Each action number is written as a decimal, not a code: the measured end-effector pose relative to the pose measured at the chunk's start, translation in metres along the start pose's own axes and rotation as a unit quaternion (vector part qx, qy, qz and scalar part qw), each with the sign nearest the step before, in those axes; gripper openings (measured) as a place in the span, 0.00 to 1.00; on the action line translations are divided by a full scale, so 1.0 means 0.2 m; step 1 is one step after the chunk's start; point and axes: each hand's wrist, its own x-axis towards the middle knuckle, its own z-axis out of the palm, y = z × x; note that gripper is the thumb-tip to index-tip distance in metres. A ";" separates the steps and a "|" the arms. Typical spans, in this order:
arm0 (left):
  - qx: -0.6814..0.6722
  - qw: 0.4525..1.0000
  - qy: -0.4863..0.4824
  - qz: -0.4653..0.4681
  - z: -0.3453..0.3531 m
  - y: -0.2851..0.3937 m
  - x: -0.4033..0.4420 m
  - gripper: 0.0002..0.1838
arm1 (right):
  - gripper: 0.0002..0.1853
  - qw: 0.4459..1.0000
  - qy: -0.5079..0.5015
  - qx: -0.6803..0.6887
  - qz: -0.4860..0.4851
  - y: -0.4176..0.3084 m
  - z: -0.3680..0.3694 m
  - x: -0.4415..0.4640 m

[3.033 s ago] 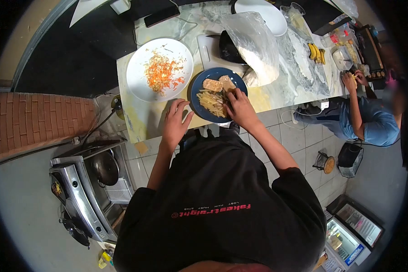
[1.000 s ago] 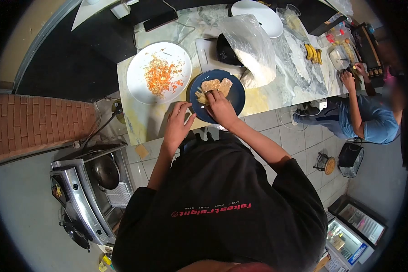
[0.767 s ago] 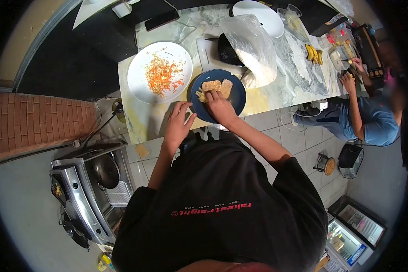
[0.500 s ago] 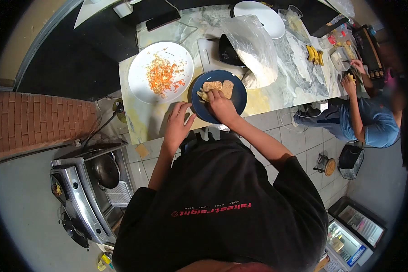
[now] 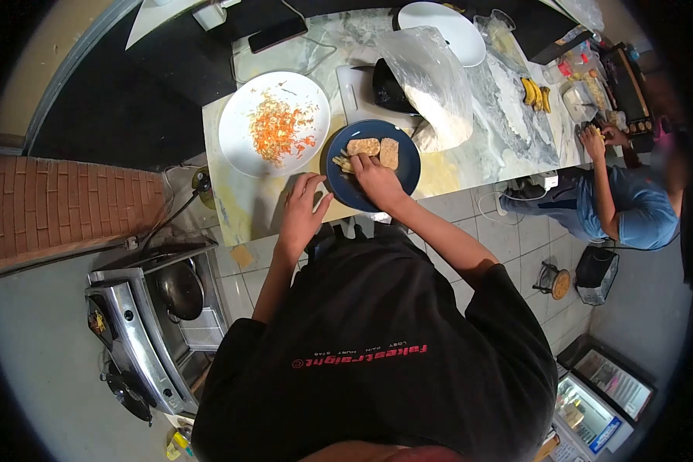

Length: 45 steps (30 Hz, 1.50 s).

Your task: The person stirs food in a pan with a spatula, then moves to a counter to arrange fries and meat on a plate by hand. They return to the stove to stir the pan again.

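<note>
At left, a dark round wok (image 5: 179, 292) sits by a silver metal stove (image 5: 140, 339) below the level of a pale marbled counter (image 5: 508, 158). On the counter, a large white plate (image 5: 233, 127) carries shredded orange and pale vegetables (image 5: 277, 131), with a flat black phone (image 5: 277, 35) lying beyond it. The person's left hand (image 5: 303, 215), loosely spread and holding nothing, is at the counter's edge beside a round dark-blue plate (image 5: 406, 171). On that plate, pale cut strips (image 5: 346, 164) lie left of two tan rectangular slabs (image 5: 363, 146); the right hand (image 5: 377, 181) reaches in over the strips, fingers bent down. A white cutting board (image 5: 352, 85), a black bowl (image 5: 390, 85) and a clear plastic bag (image 5: 439, 65) of white powder crowd the plate's far side. Farther right are yellow bananas (image 5: 535, 94) and a co-worker in blue (image 5: 639, 204).

Whether the left fingertips touch the blue rim cannot be told. The right hand covers part of the strips, its grip concealed. The bag overlaps the black bowl and a second white plate (image 5: 460, 35); the item between the co-worker's hands (image 5: 595, 145) is too small to identify.
</note>
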 end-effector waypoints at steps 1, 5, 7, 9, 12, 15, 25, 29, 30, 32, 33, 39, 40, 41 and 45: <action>0.000 1.000 0.000 0.000 0.00 0.00 0.00 0.19 | 0.14 1.000 -0.008 0.008 -0.008 0.01 -0.01 0.00; 0.008 1.000 0.003 -0.006 -0.01 -0.01 0.00 0.19 | 0.15 0.995 -0.034 0.097 -0.003 0.07 -0.04 0.02; 0.015 1.000 0.008 -0.007 -0.01 -0.01 -0.01 0.19 | 0.16 0.981 -0.069 0.184 -0.003 0.10 -0.07 0.02; 0.015 1.000 0.012 -0.009 -0.02 -0.01 -0.01 0.19 | 0.16 0.972 -0.066 0.224 0.003 0.13 -0.09 0.03; 0.012 1.000 0.020 -0.002 -0.02 0.01 0.00 0.20 | 0.15 0.953 -0.029 0.300 -0.003 0.18 -0.08 0.04; -0.012 1.000 0.025 0.004 -0.04 0.06 0.04 0.20 | 0.15 0.935 -0.010 0.353 0.027 0.21 -0.10 0.05; -0.142 0.989 -0.029 0.012 0.02 0.26 0.29 0.22 | 0.17 0.781 -0.024 0.600 0.171 0.33 -0.10 0.05; -0.183 0.979 -0.080 -0.041 0.16 0.22 0.31 0.21 | 0.17 0.652 -0.067 0.716 0.239 0.30 -0.20 0.04; -0.182 0.979 -0.082 -0.039 0.18 0.23 0.31 0.21 | 0.17 0.652 -0.064 0.717 0.240 0.29 -0.19 0.04; -0.217 0.974 -0.013 -0.060 0.20 0.23 0.33 0.21 | 0.17 0.649 -0.067 0.721 0.231 0.29 -0.18 0.03; -0.216 0.974 -0.015 -0.059 0.21 0.22 0.35 0.21 | 0.17 0.637 -0.082 0.731 0.230 0.28 -0.19 0.03; -0.274 0.960 -0.041 -0.052 0.27 0.13 0.50 0.18 | 0.16 0.627 -0.094 0.744 0.210 0.28 -0.14 0.02; -0.284 0.953 -0.062 -0.086 0.27 0.11 0.51 0.17 | 0.16 0.627 -0.093 0.744 0.210 0.28 -0.15 0.02; -0.295 0.944 -0.084 -0.120 0.28 0.11 0.51 0.16 | 0.15 0.613 -0.094 0.754 0.217 0.28 -0.15 0.03; -0.264 0.954 -0.081 -0.117 0.29 0.09 0.46 0.13 | 0.14 0.585 -0.068 0.777 0.223 0.27 -0.12 0.03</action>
